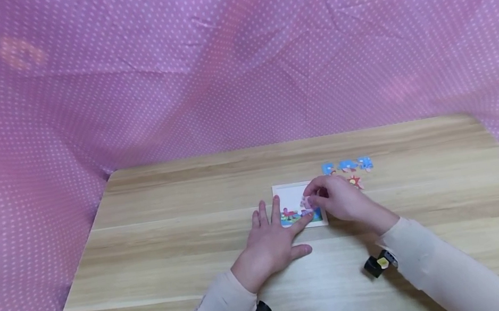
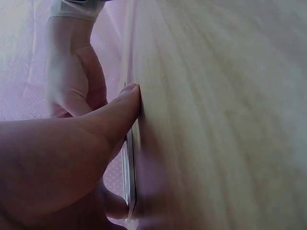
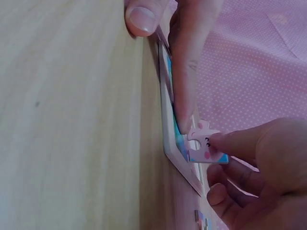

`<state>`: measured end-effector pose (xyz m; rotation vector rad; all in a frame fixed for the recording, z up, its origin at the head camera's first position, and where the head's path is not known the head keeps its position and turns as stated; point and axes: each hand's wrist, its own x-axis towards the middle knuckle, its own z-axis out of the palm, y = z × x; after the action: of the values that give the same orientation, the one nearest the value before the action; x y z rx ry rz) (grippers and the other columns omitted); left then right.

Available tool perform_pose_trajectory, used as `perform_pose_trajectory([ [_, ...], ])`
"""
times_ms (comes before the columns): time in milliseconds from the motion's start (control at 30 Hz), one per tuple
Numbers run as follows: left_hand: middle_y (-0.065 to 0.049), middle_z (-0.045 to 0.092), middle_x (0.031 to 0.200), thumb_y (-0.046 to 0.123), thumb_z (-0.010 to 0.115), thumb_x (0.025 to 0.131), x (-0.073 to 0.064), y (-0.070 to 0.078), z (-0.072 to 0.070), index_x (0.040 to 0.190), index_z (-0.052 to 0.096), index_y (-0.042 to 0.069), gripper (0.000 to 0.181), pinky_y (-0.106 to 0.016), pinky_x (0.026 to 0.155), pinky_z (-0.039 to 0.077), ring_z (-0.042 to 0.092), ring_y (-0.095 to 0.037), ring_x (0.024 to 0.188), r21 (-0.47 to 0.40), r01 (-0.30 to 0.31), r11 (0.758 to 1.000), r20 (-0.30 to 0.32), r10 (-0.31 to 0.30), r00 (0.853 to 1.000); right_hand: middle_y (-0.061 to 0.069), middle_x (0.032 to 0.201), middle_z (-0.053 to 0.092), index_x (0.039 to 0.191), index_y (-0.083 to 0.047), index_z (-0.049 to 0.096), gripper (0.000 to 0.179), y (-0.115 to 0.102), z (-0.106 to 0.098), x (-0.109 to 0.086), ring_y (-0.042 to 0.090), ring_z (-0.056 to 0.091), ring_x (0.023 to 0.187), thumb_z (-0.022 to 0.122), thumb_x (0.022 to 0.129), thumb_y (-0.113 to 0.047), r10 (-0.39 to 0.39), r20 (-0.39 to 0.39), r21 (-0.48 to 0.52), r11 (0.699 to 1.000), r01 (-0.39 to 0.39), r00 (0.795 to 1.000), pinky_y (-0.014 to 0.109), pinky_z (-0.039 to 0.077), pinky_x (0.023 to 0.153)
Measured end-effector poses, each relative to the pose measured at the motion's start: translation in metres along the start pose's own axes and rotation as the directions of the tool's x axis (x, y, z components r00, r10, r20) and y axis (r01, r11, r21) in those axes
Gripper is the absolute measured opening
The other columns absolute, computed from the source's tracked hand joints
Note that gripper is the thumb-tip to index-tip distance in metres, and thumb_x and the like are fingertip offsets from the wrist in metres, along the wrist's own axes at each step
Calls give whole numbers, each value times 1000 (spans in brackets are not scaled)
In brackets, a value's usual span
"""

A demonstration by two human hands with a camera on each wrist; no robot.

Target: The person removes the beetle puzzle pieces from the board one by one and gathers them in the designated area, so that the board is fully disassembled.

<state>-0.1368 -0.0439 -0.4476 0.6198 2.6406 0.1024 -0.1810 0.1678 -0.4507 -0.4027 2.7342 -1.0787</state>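
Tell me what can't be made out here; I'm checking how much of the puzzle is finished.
- Puzzle board: head view, both hands cover its middle; how many pieces are in place is hidden.
- Loose pieces: head view, too small to read their pictures.
- Puzzle piece held by the right hand: right wrist view, fingers cover its lower edge.
- Left hand: left wrist view, blurred, board seen edge-on.

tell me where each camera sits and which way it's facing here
Head: worn high, looking forward and down at the table; both hands and sleeves show.
Left wrist: low beside the left hand, facing the puzzle tray.
Right wrist: beside the right hand, facing its pinched puzzle piece.
All share the tray.
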Motion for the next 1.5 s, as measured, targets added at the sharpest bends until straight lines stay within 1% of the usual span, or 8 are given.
perform_pose_trajectory([
  [233, -27, 2, 180, 71, 55, 102, -1, 0, 2, 165, 25, 59, 71, -64, 136, 14, 8, -60, 164, 9, -3, 1000, -13, 3, 1000, 4, 102, 74, 113, -10, 78, 12, 5, -4, -4, 18, 62, 90, 71, 103, -8, -34, -6, 32, 999, 35, 999, 32, 54, 80],
  [400, -27, 2, 180, 71, 55, 102, -1, 0, 3, 165, 25, 60, 71, -64, 136, 14, 7, -59, 164, 3, -4, 1000, -15, 5, 1000, 5, 105, 74, 117, -11, 77, 14, 9, -8, -7, 18, 63, 91, 70, 105, -12, -27, -9, 62, 998, 27, 1000, 31, 54, 79],
  [567, -27, 2, 180, 71, 55, 102, -2, 0, 3, 165, 24, 60, 71, -64, 136, 13, 8, -59, 164, 6, -7, 1000, -22, 7, 1000, 5, 103, 74, 117, -11, 77, 15, 14, -14, -10, 19, 62, 90, 69, 105, -11, -21, -36, 76, 997, 23, 999, 29, 54, 76],
  [833, -26, 0, 181, 71, 54, 103, -4, 0, 5, 165, 22, 61, 71, -64, 136, 12, 5, -58, 165, -3, -6, 1000, -18, 6, 1000, 4, 110, 75, 121, -12, 77, 17, 24, -24, -18, 20, 61, 93, 67, 107, -11, -50, -45, 100, 994, 54, 998, 27, 54, 79],
  [1000, -26, -1, 180, 71, 54, 102, -5, 0, 6, 165, 20, 61, 72, -63, 136, 13, 6, -57, 165, 1, -10, 1000, -25, 10, 1000, 6, 109, 74, 123, -11, 76, 18, 30, -33, -25, 22, 61, 91, 67, 107, -13, -42, -49, 143, 989, 48, 998, 25, 55, 74],
  [1200, -26, -2, 181, 71, 54, 103, -6, -1, 6, 166, 21, 60, 72, -63, 136, 12, 4, -57, 165, -13, -15, 1000, -31, 15, 999, 4, 110, 77, 123, -11, 77, 20, 35, -45, -28, 22, 64, 92, 71, 105, -16, -34, -93, 118, 992, 45, 995, 25, 55, 78],
  [1333, -26, -2, 180, 70, 54, 103, -5, -2, 7, 166, 22, 60, 71, -64, 136, 12, 4, -58, 165, -19, -19, 1000, -34, 18, 999, 8, 113, 78, 126, -8, 76, 23, 37, -50, -31, 21, 65, 93, 71, 105, -16, -22, -108, 104, 994, 33, 994, 24, 55, 79],
  [1500, -27, -2, 180, 71, 53, 103, -4, -2, 7, 166, 21, 60, 71, -64, 136, 12, 4, -58, 164, -17, -20, 1000, -35, 19, 999, 10, 114, 77, 124, -8, 76, 20, 43, -54, -33, 21, 66, 92, 71, 105, -13, -17, -121, 99, 995, 29, 992, 23, 56, 77],
])
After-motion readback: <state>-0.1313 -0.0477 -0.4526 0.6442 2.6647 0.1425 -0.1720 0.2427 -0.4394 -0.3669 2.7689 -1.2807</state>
